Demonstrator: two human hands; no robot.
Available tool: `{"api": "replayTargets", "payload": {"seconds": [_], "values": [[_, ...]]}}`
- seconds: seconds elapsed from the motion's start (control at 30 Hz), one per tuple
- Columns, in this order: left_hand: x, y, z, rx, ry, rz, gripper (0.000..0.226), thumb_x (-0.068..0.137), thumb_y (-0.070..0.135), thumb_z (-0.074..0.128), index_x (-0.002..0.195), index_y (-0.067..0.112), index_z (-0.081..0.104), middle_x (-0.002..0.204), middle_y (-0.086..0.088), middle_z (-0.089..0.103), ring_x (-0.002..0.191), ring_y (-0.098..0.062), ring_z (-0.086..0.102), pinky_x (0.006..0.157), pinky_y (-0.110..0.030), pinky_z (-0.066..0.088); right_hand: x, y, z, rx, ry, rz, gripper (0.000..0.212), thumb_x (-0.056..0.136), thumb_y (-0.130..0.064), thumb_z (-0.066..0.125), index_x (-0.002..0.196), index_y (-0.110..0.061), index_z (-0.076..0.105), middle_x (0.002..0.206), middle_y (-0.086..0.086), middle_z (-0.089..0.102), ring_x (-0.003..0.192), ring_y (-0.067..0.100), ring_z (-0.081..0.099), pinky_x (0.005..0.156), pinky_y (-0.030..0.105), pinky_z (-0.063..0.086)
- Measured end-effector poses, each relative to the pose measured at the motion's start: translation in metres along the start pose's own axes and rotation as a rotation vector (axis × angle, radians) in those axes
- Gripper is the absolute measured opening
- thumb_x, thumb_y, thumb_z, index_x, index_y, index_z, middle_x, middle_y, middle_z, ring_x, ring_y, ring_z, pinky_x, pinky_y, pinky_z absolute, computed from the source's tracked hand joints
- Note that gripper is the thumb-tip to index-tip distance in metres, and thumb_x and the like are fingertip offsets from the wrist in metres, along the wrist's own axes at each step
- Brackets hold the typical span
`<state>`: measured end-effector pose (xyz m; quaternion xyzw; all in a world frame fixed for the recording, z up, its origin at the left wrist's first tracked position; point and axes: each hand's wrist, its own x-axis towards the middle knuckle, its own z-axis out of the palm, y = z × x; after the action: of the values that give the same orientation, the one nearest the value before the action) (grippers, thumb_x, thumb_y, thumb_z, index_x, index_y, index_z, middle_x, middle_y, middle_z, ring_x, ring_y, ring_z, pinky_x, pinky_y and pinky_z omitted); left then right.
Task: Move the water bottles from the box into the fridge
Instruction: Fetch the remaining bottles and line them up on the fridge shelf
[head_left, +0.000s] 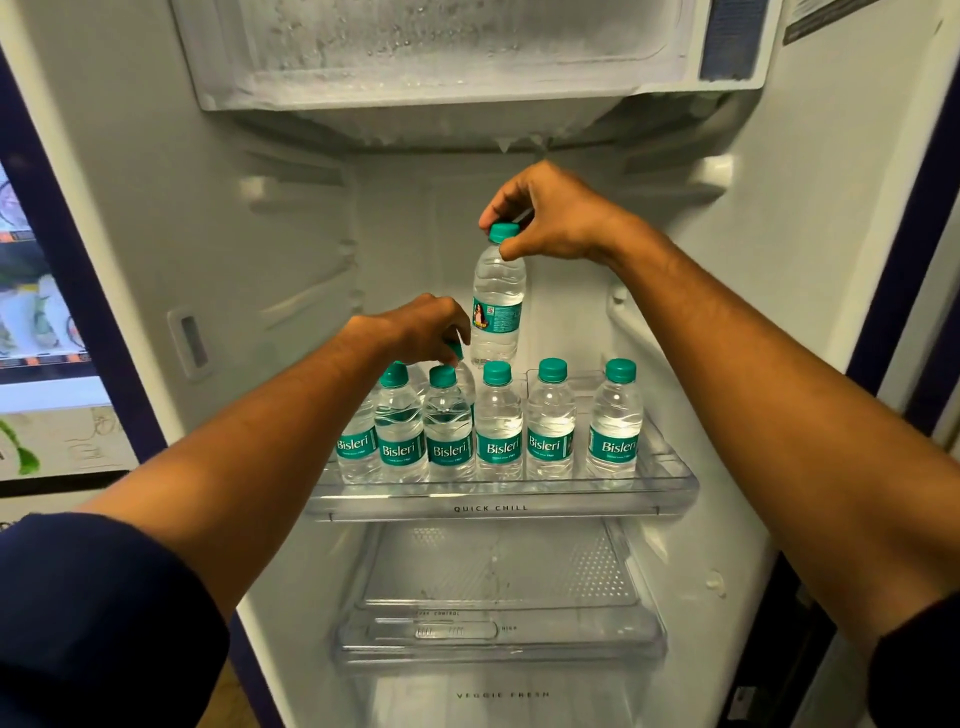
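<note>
Teal-capped clear plastic water bottle is hanging over the clear fridge shelf — right hand pinching its cap. Left hand is gripping a back-row bottle's cap. Next it's probably getting lowered behind the front row — without toppling any.

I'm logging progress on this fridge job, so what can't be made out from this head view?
- The box: outside the frame, so the bottles left are unknown.
- Bottle under the left hand: mostly hidden by that hand and the front row.
- Held bottle in the right hand: label print too small to read.
</note>
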<state>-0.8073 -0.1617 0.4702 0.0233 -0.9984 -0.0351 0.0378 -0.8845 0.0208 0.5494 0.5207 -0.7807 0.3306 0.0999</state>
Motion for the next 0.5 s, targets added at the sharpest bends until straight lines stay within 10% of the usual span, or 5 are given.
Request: {"api": "replayTargets", "payload": {"seconds": [0.5], "values": [[-0.029,0.02,-0.016,-0.87,0.334,-0.068,0.08,0.075,0.027,0.082,0.141,0.017,0.037,0.119,-0.003,0.06,0.103,-0.013,0.06,0.08,-0.022,0.052,0.038,-0.007,0.024,-0.136,0.304,0.083,0.043,0.083,-0.042,0.075,0.111,-0.011,0.07,0.108,0.003,0.071,0.091,0.011,0.066,0.083,0.028,0.057]]}}
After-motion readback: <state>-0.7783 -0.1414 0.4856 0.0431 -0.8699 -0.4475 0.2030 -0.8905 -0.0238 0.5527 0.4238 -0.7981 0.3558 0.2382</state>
